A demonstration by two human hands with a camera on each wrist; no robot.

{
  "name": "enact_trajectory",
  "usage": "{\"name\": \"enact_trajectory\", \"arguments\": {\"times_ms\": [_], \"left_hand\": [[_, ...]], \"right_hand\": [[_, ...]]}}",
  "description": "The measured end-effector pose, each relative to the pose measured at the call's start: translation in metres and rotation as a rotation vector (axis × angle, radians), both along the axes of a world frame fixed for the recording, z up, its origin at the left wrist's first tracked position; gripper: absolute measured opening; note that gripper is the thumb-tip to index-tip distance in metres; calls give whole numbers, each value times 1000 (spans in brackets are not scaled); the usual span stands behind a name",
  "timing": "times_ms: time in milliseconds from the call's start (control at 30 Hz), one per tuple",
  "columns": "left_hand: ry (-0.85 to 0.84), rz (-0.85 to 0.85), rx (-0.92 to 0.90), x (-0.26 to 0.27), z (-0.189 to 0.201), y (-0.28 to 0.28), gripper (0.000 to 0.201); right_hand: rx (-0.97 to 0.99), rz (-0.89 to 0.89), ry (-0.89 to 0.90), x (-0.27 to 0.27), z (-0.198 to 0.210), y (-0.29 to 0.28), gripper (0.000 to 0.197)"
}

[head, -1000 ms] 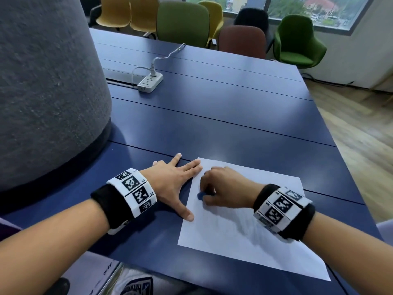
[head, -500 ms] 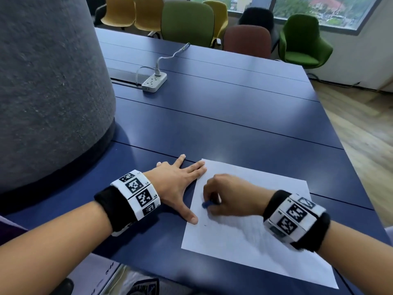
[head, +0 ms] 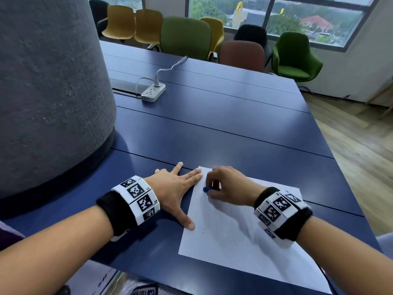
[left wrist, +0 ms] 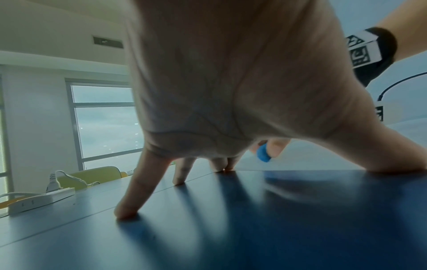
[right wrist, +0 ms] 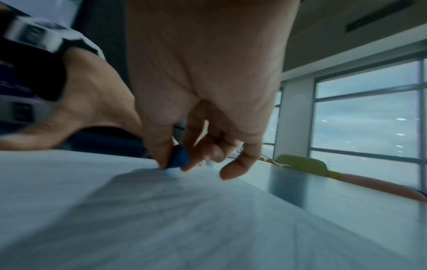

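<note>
Right hand (head: 229,186): thumb and forefingers curled tight, pinching small rounded blue piece (head: 205,189), likely eraser. Low pinch judged to give pressure for rubbing. Piece sits tip down on white paper sheet (head: 234,241), near its far left corner. Left hand (head: 172,188): fingers straight and splayed, grasping nothing. Thumb tip and forefinger tip press sheet's left edge, rest lie on dark blue table (head: 212,124), judged to pin sheet against sliding. White power strip (head: 153,91) well apart, far side.
</note>
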State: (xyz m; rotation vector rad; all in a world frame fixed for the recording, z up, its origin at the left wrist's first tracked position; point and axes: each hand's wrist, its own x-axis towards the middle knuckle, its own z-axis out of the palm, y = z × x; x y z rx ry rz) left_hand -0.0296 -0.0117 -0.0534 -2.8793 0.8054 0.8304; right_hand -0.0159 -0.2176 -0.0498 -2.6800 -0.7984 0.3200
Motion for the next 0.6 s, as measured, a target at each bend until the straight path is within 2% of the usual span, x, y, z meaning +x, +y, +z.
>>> {"name": "enact_trajectory", "arguments": {"times_ms": [100,300,467,600], "left_hand": [[1,3,2,1,0,0,141],[1,-11,17,1,-1,-1,140],[4,-8,15,2,-2,-1,141],[15,1,27,1,0,-1,140]], "right_hand": [[-62,85,82,-5,10,7,12],[-77,-67,-48,25,13,14,11],[-65,117,76,-2,11,10,11],[-68,-19,-40,23,12,6,15]]}}
